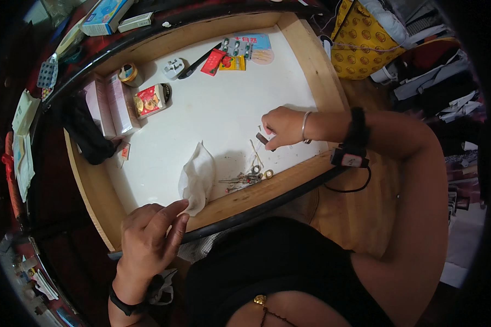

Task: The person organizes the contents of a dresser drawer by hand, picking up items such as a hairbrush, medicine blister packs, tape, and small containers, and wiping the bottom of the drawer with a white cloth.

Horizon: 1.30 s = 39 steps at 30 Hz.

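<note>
My left hand point(150, 234) is at the drawer's near edge, with thumb and forefinger pinched on the lower end of a thin white tissue point(197, 177). The tissue stands up, folded, over the drawer's white floor. My right hand point(285, 126) reaches down inside the drawer on the right, its fingers bent and drawn together. Right at its fingertips is a small dark flat piece point(263, 138); whether they grip it I cannot tell. Between the hands, against the near wall, lies a pile of thin metal pins point(244, 180) with small rings. A pale thin cord point(256, 152) lies beside it.
The open wooden drawer point(202, 37) holds pink boxes point(120, 103), a round jar point(130, 74), a red-and-white pack point(150, 101), a white plug point(174, 68), sachets point(214, 61) and a capsule blister point(237, 47). Black cloth point(87, 128) hangs over its left wall. A yellow bag point(360, 43) stands beyond.
</note>
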### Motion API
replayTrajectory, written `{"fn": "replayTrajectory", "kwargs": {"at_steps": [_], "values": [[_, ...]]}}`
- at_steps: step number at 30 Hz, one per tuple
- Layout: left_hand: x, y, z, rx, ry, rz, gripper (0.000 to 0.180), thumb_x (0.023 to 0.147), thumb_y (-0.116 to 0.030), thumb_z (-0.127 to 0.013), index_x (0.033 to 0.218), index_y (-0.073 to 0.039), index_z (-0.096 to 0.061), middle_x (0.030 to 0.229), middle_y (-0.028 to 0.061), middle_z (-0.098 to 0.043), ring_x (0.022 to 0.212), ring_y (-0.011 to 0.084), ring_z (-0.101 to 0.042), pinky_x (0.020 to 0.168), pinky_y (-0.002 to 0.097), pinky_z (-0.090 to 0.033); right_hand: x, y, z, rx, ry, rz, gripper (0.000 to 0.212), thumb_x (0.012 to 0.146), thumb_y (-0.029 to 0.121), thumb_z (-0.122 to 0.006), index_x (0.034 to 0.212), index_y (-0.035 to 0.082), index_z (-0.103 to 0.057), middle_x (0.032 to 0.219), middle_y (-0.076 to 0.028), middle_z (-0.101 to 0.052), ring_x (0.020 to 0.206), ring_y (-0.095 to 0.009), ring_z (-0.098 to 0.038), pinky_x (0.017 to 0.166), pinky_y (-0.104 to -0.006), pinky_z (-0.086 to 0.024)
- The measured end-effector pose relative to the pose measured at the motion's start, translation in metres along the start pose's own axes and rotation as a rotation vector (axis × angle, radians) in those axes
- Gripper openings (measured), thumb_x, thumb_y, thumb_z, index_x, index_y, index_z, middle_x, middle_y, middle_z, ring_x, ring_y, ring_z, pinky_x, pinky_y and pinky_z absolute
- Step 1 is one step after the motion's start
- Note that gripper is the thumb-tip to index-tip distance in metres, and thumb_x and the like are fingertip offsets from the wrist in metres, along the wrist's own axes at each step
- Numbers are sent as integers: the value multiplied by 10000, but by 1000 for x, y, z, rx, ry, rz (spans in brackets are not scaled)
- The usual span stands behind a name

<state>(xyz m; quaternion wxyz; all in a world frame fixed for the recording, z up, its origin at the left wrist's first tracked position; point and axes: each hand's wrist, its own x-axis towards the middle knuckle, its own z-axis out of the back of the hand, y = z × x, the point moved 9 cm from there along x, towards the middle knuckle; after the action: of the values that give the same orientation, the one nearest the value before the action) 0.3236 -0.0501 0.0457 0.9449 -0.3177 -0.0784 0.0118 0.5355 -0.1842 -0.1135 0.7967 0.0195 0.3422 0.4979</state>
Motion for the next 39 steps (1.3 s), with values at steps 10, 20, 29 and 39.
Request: {"fn": "replayTrajectory", "kwargs": {"at_steps": [10, 20, 29, 39], "values": [[-4, -5, -16, -218, -27, 80, 165, 788, -51, -653, 936, 21, -656, 612, 78, -539, 524, 141, -497, 486, 250, -383, 8, 2, -17, -229, 46, -94, 246, 736, 208, -651, 819, -21, -614, 828, -186, -621, 806, -319, -613, 744, -387, -488], [-12, 42, -53, -994, -59, 675, 180, 831, -131, -657, 985, -39, -646, 738, -50, -559, 630, 24, -450, 559, 158, -364, -20, 76, 30, 1076, 99, -9, 113, 813, 89, -617, 803, -4, -554, 738, -53, -571, 613, -118, -569, 539, -250, -516], [1, 39, -74, -1304, 35, 676, 163, 844, -165, -648, 932, -29, -632, 740, -18, -576, 588, 26, -412, 526, 161, -309, -32, 145, 37, 1189, 154, 28, 171, 803, 147, -609, 825, -9, -543, 728, -57, -569, 550, -122, -590, 525, -218, -461], [-5, 44, -76, -1404, -19, 733, 107, 826, -153, -664, 836, -52, -635, 682, -20, -585, 495, 24, -354, 446, 175, -248, -36, 153, 36, 1199, 240, 86, 246, 839, 117, -613, 1007, -47, -540, 853, -73, -579, 736, -125, -597, 670, -239, -499]]}}
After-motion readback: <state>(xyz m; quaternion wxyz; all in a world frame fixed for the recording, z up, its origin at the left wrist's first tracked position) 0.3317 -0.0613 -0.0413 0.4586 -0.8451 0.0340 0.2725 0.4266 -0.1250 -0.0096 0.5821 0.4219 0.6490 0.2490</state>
